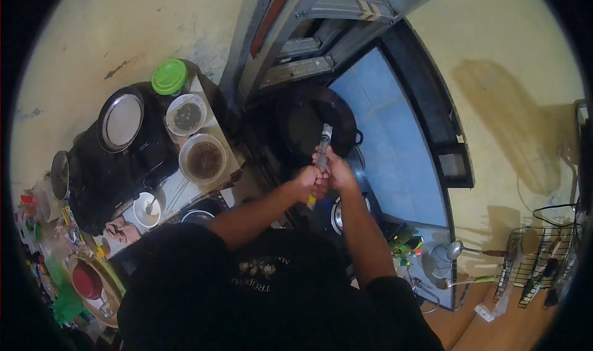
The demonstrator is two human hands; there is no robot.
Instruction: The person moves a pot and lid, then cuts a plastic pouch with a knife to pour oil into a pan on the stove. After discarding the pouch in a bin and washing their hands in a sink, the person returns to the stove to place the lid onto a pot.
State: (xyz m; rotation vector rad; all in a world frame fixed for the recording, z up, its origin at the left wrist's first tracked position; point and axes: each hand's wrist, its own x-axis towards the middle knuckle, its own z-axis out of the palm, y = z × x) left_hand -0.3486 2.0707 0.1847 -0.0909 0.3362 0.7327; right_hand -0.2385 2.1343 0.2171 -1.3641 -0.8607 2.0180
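Both hands meet in front of the dark wok (304, 129) on the stove. My right hand (336, 169) is closed around a clear, slender packet (323, 142), whose upper end points over the wok's near side. My left hand (309, 183) is closed against the lower part of the same packet, touching my right hand. A yellow bit shows just below my left hand. What exactly the packet holds is too small to tell.
A metal burner (337, 216) lies near my right forearm. On the left counter stand a strainer (202, 159), a white bowl (147, 209) and a green-lidded container (169, 77). Utensils hang from a wire rack (536, 264) at the right. Blue tiles (395, 147) line the wall.
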